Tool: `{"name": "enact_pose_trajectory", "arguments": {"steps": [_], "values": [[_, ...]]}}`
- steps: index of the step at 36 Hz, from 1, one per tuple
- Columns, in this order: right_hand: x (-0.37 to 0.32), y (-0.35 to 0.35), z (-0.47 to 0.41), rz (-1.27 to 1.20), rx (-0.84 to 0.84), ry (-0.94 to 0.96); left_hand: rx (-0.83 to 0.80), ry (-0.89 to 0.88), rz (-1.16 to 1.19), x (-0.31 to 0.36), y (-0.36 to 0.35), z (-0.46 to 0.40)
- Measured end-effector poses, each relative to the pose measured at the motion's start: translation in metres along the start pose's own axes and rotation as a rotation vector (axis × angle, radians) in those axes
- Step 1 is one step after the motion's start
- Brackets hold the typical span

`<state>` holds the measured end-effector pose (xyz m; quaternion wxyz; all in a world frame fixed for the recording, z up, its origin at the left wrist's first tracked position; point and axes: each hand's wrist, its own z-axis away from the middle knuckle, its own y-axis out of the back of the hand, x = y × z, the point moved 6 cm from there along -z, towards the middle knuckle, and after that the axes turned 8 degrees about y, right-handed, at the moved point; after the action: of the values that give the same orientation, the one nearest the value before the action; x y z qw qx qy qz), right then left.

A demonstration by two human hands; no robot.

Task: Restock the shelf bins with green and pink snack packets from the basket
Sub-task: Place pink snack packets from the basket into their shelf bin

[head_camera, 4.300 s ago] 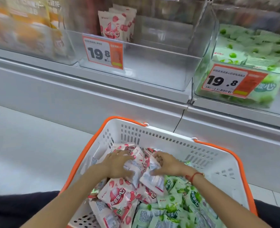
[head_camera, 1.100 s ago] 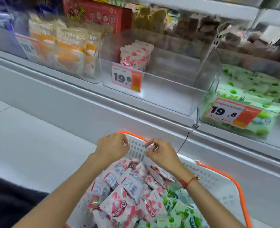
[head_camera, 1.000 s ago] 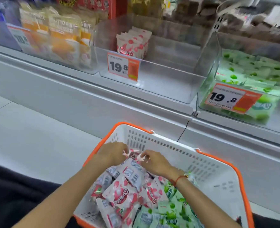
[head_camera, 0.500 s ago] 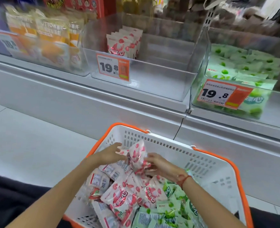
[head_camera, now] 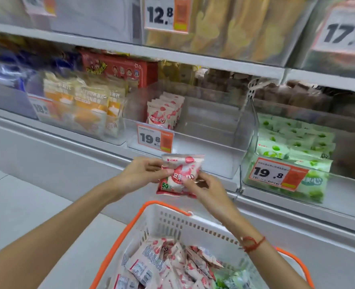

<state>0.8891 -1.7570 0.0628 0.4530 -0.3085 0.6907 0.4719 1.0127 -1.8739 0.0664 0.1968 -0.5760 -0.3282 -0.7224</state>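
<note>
Both hands hold a small stack of pink snack packets (head_camera: pixel 179 174) upright in the air, above the basket and just below the shelf edge. My left hand (head_camera: pixel 143 174) pinches the stack's left side. My right hand (head_camera: pixel 201 185) pinches its lower right side. Behind them stands the clear pink bin (head_camera: pixel 214 142), with a short row of pink packets (head_camera: pixel 165 112) at its left end. To the right, the green bin (head_camera: pixel 276 184) is packed with green packets (head_camera: pixel 297 140). The white basket with an orange rim (head_camera: pixel 172 222) below holds many pink packets (head_camera: pixel 168 265) and a few green ones (head_camera: pixel 230 278).
Orange-and-white bags (head_camera: pixel 85 107) fill the bin left of the pink one. Price tags reading 19.8 (head_camera: pixel 154 138) hang on both bin fronts. An upper shelf (head_camera: pixel 130 44) with more goods runs overhead. A white cabinet front (head_camera: pixel 57 159) and pale floor (head_camera: pixel 16 205) lie below.
Both hands have lifted a stack of pink packets out of the basket and up toward the shelf edge. The view has tilted upward, showing more of the shelves.
</note>
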Motion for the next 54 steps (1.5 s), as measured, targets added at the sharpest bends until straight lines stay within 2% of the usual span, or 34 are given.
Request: {"name": "enact_pose_trajectory", "arguments": {"steps": [3,5,9,11,13,15,17,19,22,30,32,36,38,44,49,52,54], "values": [[-0.038,0.012,-0.020,0.030,0.103,0.103,-0.091,-0.021,-0.020,0.031,0.021,-0.006],[-0.060,0.021,-0.035,0.035,0.151,0.155,-0.073,-0.054,-0.040,0.047,0.037,-0.011],[-0.095,0.039,-0.076,-0.098,0.281,0.214,0.294,-0.192,-0.005,0.059,0.080,-0.029],[-0.107,0.044,-0.100,-0.081,0.331,0.229,0.512,-0.240,-0.326,0.058,0.098,-0.037],[-0.108,0.045,-0.125,-0.012,0.354,0.211,0.639,-0.223,-0.739,0.050,0.105,-0.042],[-0.097,0.038,-0.152,0.072,0.346,0.156,0.687,-0.231,-0.954,0.040,0.106,-0.045],[-0.080,0.026,-0.179,0.160,0.291,0.067,0.710,-0.315,-1.064,0.035,0.101,-0.043],[-0.059,0.011,-0.204,0.248,0.204,-0.048,0.740,-0.405,-1.091,0.031,0.100,-0.040],[-0.036,-0.013,-0.231,0.283,0.125,-0.155,0.743,-0.444,-1.100,0.028,0.101,-0.038],[-0.042,-0.027,-0.251,0.932,0.038,-0.085,0.733,-0.419,-1.061,0.033,0.103,-0.036],[-0.042,-0.027,-0.249,0.998,0.010,-0.094,0.704,-0.381,-1.046,0.033,0.103,-0.037],[-0.030,-0.041,-0.256,0.711,-0.103,-0.149,0.673,-0.342,-1.058,0.034,0.102,-0.038],[-0.030,-0.045,-0.259,0.643,-0.140,-0.168,0.662,-0.326,-1.067,0.033,0.102,-0.039],[-0.041,-0.040,-0.229,0.369,-0.335,-0.386,0.614,-0.291,-1.087,0.033,0.101,-0.039],[-0.060,-0.018,-0.215,0.400,-0.208,-0.280,0.671,-0.335,-1.109,0.035,0.099,-0.034],[-0.084,0.004,-0.196,0.538,0.035,-0.026,0.710,-0.436,-1.086,0.048,0.086,-0.022],[-0.101,0.013,-0.168,0.543,0.151,0.149,0.713,-0.518,-1.097,0.058,0.072,-0.010]]}}
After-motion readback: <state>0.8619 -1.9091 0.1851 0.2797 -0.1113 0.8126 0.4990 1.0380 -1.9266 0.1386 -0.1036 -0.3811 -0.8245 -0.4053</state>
